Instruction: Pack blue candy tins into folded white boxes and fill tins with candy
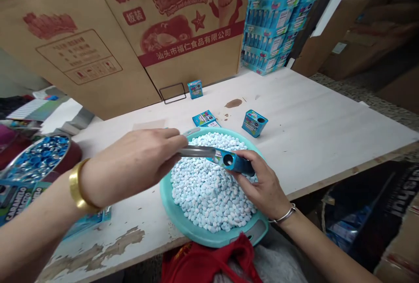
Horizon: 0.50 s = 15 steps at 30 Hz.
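Observation:
My left hand (144,156), with a gold bangle at the wrist, is closed on a narrow, grey, tube-like scoop (198,151). Its far end meets a small blue candy box (242,165) with a round dark hole. That box is tilted on its side between the thumb and fingers of my right hand (263,185). Below both hands, pale blue and white candies (212,200) fill a round turquoise basin (167,206) at the table's front edge. Whether candies are inside the scoop I cannot tell.
Three blue candy boxes, one upright (195,90), one lying flat (203,118) and one standing (254,123), are beyond the basin. A large carton (193,71) and stacked boxes (268,21) stand behind. At left are a tub of shiny blue pieces (42,156) and more boxes (19,198).

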### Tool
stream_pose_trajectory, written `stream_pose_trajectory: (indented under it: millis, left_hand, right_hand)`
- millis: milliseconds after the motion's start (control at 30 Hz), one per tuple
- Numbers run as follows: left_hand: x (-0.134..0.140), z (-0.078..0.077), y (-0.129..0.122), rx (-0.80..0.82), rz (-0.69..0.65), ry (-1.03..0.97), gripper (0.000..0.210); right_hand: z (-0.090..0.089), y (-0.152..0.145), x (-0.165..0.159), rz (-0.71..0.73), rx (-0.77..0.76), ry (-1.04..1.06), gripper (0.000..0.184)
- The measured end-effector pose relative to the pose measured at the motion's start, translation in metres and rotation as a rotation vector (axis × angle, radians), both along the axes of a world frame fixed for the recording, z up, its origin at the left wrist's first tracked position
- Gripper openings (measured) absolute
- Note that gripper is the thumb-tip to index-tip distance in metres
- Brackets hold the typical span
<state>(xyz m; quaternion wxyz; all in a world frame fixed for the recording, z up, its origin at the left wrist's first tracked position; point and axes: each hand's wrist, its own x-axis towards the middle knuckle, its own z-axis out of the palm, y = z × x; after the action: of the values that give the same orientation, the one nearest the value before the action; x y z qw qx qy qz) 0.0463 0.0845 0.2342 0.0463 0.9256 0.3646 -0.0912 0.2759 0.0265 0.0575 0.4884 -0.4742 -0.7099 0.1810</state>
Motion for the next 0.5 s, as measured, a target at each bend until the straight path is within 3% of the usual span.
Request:
stream_pose_trajectory:
  millis: [67, 167, 300, 400, 500]
  left_hand:
    - [-0.024, -0.026, 0.006, -0.025, 0.068, -0.005, 0.021]
    - [-0.043, -0.08, 0.011, -0.078, 0.164, 0.06, 0.021]
    - [-0.023, -0.147, 0.003, -0.163, 0.137, 0.003, 0.018]
    - [0.008, -0.175, -0.005, -0.248, 0.098, -0.154, 0.018]
    - [0.023, -0.183, -0.006, -0.347, 0.095, -0.282, 0.016]
  right_hand:
    - [-0.002, 0.001, 0.004, -0.017, -0.01, 0.012, 0.037]
    - [-0.005, 0.002, 0.008, -0.06, -0.02, 0.041, 0.036]
    - [-0.01, 0.003, 0.009, -0.108, -0.061, 0.11, 0.037]
    - [-0.013, 0.005, 0.008, -0.123, -0.138, 0.209, 0.039]
    - [-0.014, 0.007, 0.009, -0.132, -0.182, 0.313, 0.041]
